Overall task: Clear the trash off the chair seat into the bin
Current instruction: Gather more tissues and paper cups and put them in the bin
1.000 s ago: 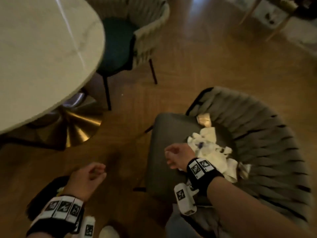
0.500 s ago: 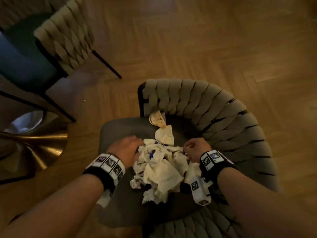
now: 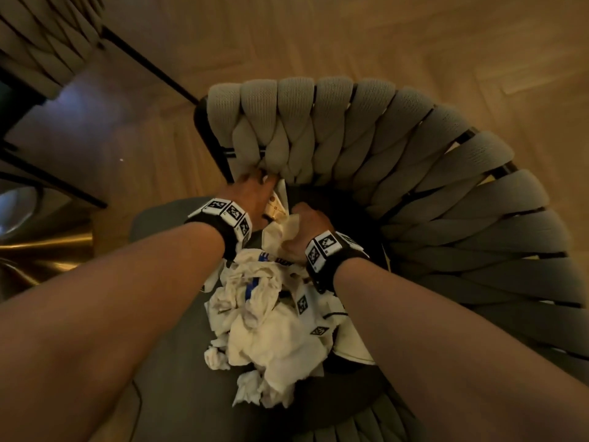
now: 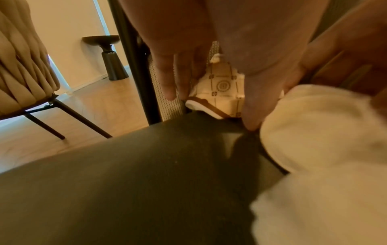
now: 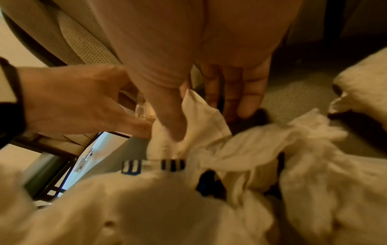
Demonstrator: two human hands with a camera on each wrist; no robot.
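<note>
A heap of crumpled white tissues [image 3: 271,330], some with blue print, lies on the dark chair seat [image 3: 165,362]. A patterned paper cup [image 4: 222,89] lies on its side at the back of the seat, against the woven backrest [image 3: 366,148]. My left hand [image 3: 259,178] reaches over it, fingers on one side and thumb on the other, gripping the cup [image 3: 274,209]. Just to its right, my right hand [image 3: 298,220] pinches a fold of tissue [image 5: 199,116] between thumb and fingers. No bin is in view.
A second woven chair [image 3: 47,36] with thin black legs stands at the upper left on the wooden floor. A brass table base [image 3: 38,250] is at the left edge. A dark pedestal side table [image 4: 108,56] stands by the far wall.
My view has swung over the chair. The left hand came up from low on the left to the seat. Both hands then moved forward to the seat's back, onto the cup and tissue.
</note>
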